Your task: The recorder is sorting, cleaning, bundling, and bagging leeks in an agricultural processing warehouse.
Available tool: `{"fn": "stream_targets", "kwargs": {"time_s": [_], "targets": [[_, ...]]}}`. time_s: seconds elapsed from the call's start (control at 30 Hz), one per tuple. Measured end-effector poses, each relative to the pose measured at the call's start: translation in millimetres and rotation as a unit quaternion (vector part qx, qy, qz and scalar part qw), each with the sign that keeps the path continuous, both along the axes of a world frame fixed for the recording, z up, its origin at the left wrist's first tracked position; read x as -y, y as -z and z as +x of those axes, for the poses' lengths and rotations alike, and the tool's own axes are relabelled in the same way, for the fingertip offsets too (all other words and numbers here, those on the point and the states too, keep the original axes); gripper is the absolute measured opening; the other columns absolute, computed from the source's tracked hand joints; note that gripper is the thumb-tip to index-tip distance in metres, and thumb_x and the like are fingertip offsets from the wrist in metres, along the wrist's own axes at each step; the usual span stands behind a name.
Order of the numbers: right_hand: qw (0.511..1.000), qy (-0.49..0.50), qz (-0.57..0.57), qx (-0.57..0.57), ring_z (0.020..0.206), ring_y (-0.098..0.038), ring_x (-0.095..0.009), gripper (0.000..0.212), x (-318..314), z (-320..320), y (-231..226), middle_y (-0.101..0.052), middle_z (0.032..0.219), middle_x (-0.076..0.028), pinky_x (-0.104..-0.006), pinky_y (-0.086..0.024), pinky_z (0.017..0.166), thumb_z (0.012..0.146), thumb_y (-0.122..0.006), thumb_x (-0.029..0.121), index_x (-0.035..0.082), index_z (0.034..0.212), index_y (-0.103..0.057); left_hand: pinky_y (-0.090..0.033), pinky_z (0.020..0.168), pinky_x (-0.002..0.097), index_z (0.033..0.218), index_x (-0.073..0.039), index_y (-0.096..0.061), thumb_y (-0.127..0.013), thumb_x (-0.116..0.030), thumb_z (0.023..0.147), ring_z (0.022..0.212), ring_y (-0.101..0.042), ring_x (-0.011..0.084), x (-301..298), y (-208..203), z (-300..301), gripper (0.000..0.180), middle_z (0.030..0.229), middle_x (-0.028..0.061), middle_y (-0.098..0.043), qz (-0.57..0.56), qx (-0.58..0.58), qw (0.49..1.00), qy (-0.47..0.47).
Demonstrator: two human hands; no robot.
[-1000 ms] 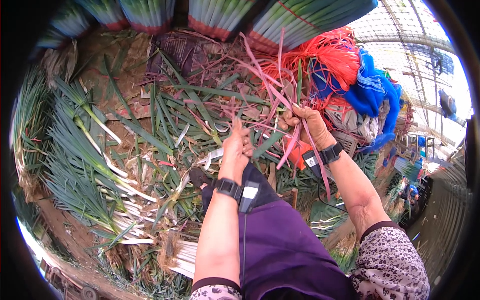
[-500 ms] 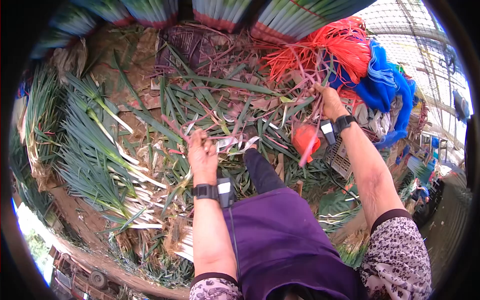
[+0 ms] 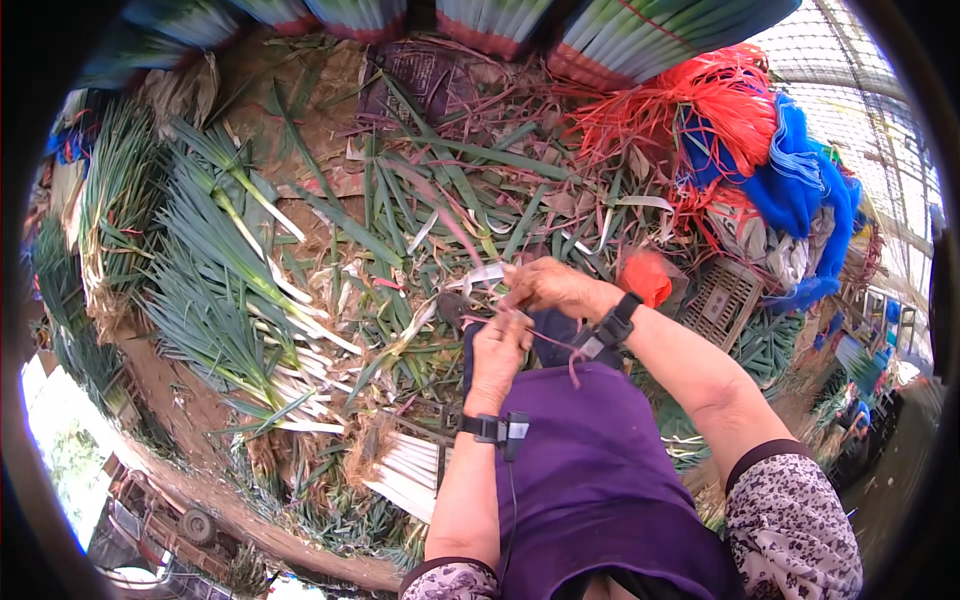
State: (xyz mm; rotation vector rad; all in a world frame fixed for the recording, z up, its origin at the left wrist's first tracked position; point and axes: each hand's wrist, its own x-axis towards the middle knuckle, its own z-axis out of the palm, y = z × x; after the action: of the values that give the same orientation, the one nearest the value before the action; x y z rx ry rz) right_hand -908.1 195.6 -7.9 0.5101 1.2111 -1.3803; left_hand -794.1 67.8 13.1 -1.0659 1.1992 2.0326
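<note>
My left hand [image 3: 498, 352] and my right hand [image 3: 562, 288] are close together in front of my lap. Both have their fingers pinched on a thin pink strip [image 3: 455, 228]. One length of it runs up and away to the left of my right hand, smeared by motion, and a short end hangs over the purple apron [image 3: 640, 450]. Where the strip passes between the fingertips is partly hidden. Leek-like green onions [image 3: 215, 290] with white stems lie loose in a heap to my left, apart from both hands.
Tied onion bundles [image 3: 660, 35] stand along the far edge. Orange-red strips [image 3: 725, 110] and blue netting [image 3: 790, 200] are piled at the far right. Cut leaves [image 3: 430, 180] litter the ground. A plastic crate [image 3: 722, 297] sits right of my right hand; trimmed white stems [image 3: 408, 475] lie near my left forearm.
My hands were wide apart and have come together before my lap. The right hand moved left and nearer; the left moved right and nearer. The view has shifted slightly.
</note>
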Motion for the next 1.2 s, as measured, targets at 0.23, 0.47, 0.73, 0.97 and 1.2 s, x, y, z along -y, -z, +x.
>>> {"fn": "stream_targets", "kwargs": {"time_s": [0.23,0.47,0.73,0.97,1.2], "targets": [[0.928,0.366,0.024,0.066,0.046,-0.031,-0.008,0.021,14,-40,-8,-0.036,0.058,0.007,-0.0255,-0.026,0.042,0.097,-0.042,0.027,0.011,0.085,-0.050,-0.030,0.049,0.0188,0.089,-0.003,-0.061,-0.055,-0.017,0.095,0.054,-0.040,0.0038,12,-15,74,0.016,0.065,-0.0045,-0.048,-0.024,0.008,0.993,0.117],[0.890,0.378,0.095,-0.237,0.044,-0.038,-0.009,0.030,-2,-104,-90,-0.041,0.056,0.004,-0.0266,-0.030,0.039,0.093,-0.049,0.033,0.008,0.077,-0.054,-0.028,0.042,0.0203,0.105,-0.006,-0.056,-0.048,-0.038,0.097,0.051,-0.040,0.0053,92,-51,73,0.034,0.065,-0.0030,-0.050,0.009,0.018,0.999,-0.030],[0.757,0.060,0.276,-0.589,0.058,-0.045,-0.009,0.030,21,-66,-164,-0.048,0.060,0.001,-0.0253,-0.038,0.055,0.095,-0.051,0.025,0.002,0.080,-0.062,-0.027,0.044,0.0225,0.100,-0.013,-0.052,-0.046,-0.044,0.096,0.052,-0.032,0.0081,230,-86,57,0.031,0.068,-0.0014,-0.042,0.131,-0.070,0.937,-0.316],[0.914,-0.003,0.053,-0.403,0.076,-0.055,-0.008,0.021,100,78,-135,-0.062,0.079,0.001,-0.0251,-0.046,0.070,0.093,-0.055,0.021,0.003,0.092,-0.067,-0.026,0.045,0.0224,0.089,-0.010,-0.051,-0.048,-0.032,0.098,0.052,-0.028,0.0081,259,-120,75,0.023,0.067,-0.0027,-0.035,0.219,-0.185,0.878,-0.384],[0.938,-0.191,-0.165,-0.237,0.062,-0.053,-0.009,0.034,194,122,-134,-0.060,0.067,0.002,-0.0272,-0.044,0.059,0.094,-0.055,0.031,0.002,0.083,-0.065,-0.026,0.047,0.0231,0.087,-0.008,-0.047,-0.046,-0.025,0.099,0.051,-0.028,0.0093,234,-130,85,0.021,0.066,-0.0011,-0.034,0.295,-0.210,0.815,-0.452]]}}
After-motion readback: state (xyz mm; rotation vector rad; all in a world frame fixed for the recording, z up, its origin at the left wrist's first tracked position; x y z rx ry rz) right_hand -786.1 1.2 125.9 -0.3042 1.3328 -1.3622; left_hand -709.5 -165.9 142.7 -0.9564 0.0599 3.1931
